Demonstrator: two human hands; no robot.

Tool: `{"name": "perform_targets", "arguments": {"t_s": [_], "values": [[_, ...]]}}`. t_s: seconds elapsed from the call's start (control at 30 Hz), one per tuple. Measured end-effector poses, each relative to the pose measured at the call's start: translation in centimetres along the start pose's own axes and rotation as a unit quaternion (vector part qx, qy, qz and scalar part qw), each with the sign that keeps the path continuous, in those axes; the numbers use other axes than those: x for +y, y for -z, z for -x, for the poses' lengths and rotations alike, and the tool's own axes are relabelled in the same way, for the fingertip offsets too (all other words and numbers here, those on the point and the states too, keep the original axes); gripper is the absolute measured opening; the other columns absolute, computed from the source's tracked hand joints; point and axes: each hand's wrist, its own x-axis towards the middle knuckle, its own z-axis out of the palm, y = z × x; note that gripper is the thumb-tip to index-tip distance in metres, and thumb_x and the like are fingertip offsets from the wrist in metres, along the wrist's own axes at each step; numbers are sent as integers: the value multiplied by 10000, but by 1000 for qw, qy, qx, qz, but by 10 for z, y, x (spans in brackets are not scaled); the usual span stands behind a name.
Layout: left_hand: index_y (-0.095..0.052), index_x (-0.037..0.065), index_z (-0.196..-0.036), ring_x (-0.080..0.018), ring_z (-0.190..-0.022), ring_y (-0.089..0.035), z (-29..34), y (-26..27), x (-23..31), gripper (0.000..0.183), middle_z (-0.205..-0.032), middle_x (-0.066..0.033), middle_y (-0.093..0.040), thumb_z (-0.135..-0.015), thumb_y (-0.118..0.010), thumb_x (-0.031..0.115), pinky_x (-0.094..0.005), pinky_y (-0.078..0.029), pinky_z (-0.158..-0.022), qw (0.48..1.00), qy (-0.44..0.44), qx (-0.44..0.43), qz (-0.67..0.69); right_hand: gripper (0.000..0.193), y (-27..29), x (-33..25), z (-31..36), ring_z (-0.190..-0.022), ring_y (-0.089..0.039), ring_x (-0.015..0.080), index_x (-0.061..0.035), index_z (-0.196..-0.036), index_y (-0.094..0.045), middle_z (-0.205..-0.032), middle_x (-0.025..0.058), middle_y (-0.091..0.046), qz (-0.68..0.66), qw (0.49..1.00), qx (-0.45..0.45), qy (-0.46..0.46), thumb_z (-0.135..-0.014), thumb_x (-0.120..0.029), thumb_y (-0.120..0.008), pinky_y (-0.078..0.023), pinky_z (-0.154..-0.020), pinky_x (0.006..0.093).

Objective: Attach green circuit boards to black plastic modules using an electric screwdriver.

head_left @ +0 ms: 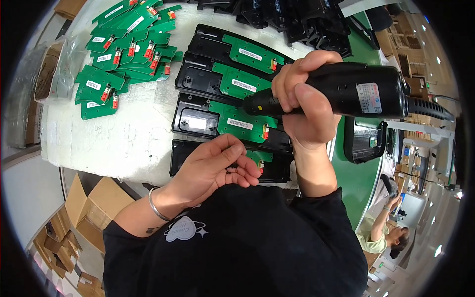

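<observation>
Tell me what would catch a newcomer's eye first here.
Likely first, the bulky black electric screwdriver in the right hand, right of centre. Next, the heap of green circuit boards at upper left, vivid against the white work surface. Then, around the centre, the column of black plastic housings, each bearing a green board.

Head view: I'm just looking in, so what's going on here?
A person's right hand grips a black power screwdriver, its tip at the upper part of a green circuit board in the third black case from the far end of a row of four. The left hand is loosely curled over the nearest case; whether it holds anything small is unclear. Each case has a board in it, and more loose boards lie heaped to the left.
</observation>
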Motion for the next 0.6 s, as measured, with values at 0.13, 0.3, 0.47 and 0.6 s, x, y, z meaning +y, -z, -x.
{"name": "perform_targets", "arguments": {"t_s": [0.13,0.3,0.47,0.6], "values": [[-528,11,-1013,-155,-771,-605,-1,3,1,191,-863,-97,-607,-898,-492,160,-225,-483,-679,999,-35,-6,-11,215,-11,2,-3,-429,-324,99,-25,-891,-417,-539,36,-397,72,996,41,-30,-683,-59,-461,-300,-420,248],[-577,11,-969,-125,-759,-600,-3,1,4,168,-860,-72,-611,-863,-555,139,-219,-487,-679,998,-41,42,2,261,1,9,-4,-568,-461,78,0,-906,-447,-711,23,-481,90,995,-33,-29,-672,102,-502,-409,-526,210],[-576,18,-999,-120,-777,-597,-2,5,3,178,-873,-62,-612,-852,-566,118,-220,-490,-699,995,-22,36,86,305,-8,7,0,-653,-434,56,3,-945,-448,-778,2,-463,88,994,0,-65,-654,74,-508,-384,-600,167],[-579,28,-983,-116,-785,-592,-2,2,1,158,-875,-54,-609,-856,-560,120,-217,-488,-693,991,-75,72,90,265,-16,-23,1,-525,-409,76,-47,-944,-433,-648,-21,-446,39,998,-37,-16,-694,-17,-517,-338,-530,194]]}}
